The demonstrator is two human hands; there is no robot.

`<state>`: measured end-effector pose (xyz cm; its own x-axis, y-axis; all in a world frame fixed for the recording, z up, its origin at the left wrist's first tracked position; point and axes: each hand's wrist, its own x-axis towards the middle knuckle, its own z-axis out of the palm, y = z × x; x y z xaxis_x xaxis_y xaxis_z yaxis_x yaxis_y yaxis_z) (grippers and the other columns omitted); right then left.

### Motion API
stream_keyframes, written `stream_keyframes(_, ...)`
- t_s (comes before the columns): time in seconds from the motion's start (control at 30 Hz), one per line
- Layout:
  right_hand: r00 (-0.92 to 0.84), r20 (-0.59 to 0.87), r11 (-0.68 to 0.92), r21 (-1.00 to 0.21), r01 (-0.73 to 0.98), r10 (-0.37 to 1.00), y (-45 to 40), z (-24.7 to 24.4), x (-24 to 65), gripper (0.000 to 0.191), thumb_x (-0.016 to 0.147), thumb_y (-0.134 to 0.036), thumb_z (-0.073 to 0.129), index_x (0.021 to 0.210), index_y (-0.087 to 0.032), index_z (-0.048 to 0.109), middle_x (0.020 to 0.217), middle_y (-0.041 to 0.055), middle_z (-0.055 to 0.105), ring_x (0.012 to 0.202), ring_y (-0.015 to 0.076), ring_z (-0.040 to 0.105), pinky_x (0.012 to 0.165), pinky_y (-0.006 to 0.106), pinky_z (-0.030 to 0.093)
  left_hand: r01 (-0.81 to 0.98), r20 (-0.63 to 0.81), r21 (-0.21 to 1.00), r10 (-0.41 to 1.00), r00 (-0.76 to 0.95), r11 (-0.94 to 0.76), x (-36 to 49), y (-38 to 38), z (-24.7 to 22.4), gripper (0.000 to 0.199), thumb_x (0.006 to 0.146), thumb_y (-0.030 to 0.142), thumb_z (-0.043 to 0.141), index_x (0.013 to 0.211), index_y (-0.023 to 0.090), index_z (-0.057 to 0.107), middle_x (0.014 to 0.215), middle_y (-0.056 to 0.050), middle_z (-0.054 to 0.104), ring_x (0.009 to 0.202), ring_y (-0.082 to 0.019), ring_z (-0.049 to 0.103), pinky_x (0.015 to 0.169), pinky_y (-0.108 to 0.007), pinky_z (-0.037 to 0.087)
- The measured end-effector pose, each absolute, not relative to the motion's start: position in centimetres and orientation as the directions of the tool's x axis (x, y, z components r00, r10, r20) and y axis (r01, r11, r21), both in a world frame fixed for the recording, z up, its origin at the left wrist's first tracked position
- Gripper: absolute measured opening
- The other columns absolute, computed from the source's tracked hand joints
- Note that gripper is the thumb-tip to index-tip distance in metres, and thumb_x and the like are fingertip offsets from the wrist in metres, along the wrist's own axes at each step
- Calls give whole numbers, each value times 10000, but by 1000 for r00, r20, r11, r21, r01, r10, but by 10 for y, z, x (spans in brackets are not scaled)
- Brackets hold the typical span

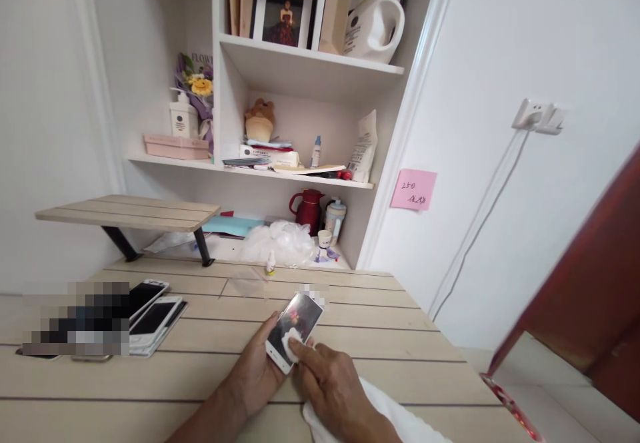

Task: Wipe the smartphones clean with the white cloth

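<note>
A person's left hand cradles a white smartphone, fingers holding it by its edges above the worktop, just below the centre of the view. The phone's dark, reflective screen faces up, its far end pointing toward 1 o'clock. The right hand, at the phone's 5 o'clock, presses a small white pad against the lower part of the screen with its index finger; how its other fingers are set is partly hidden.

A white cloth lies beneath the right forearm, at 4 to 5 o'clock from the phone. A small white bottle with a yellow band stands at 11 o'clock, just beside a clear plastic bag lying flat. At 9 o'clock, well apart from the hands, more phones lie in overlapping layers, partly hidden by a pixelated patch.

A raised wooden stand on black legs sits at 10 o'clock. Near 12 o'clock, in the shelving behind the worktop, a dark red jug stands beside a pale blue bottle, with crumpled clear plastic in front. A pink note clings to the wall at 2 o'clock.
</note>
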<state>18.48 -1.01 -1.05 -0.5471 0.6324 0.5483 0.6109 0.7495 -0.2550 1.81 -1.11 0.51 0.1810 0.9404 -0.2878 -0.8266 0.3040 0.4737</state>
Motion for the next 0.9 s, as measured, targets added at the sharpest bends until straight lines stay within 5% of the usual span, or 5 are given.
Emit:
stream_keyframes(0.2,-320,585,583,-339,739,746,-9,-12,189,415,993,-215,366,1383,-203,508,765,52,648,670,181,630,651,268,449,-823,-290,446,927,239,352,15,-11,5,423,866,303,626,1224,80,600,1013,-149,757,838,-262,730,843,-409,557)
stream_keyframes(0.37,-583,485,743,-251,621,651,-14,-11,180,408,963,-207,427,1346,-283,542,798,28,664,652,165,630,622,239,433,-844,-284,444,941,186,301,14,-10,5,432,879,370,607,1205,87,611,929,-132,764,792,-253,730,774,-372,561)
stream_keyframes(0.53,-405,489,586,-304,751,773,-13,-12,180,426,973,-196,381,1375,-219,519,792,61,667,681,193,640,637,262,432,-864,-308,434,943,126,257,14,-7,-1,340,887,323,599,1155,116,627,933,-110,766,781,-241,725,774,-388,563)
stream_keyframes(0.73,-623,390,729,-259,633,679,-19,-7,177,411,940,-207,448,1325,-305,554,851,39,690,716,190,653,650,248,434,-853,-282,458,951,127,250,13,-4,-7,372,890,329,587,1166,82,616,974,-158,752,854,-289,724,830,-440,553)
stream_keyframes(0.9,-479,425,608,-249,754,768,-23,-8,173,418,947,-187,415,1336,-259,551,825,60,680,682,196,648,628,253,427,-867,-251,448,962,110,216,13,-3,-9,368,903,322,561,1170,75,617,981,-170,747,870,-288,722,822,-423,556)
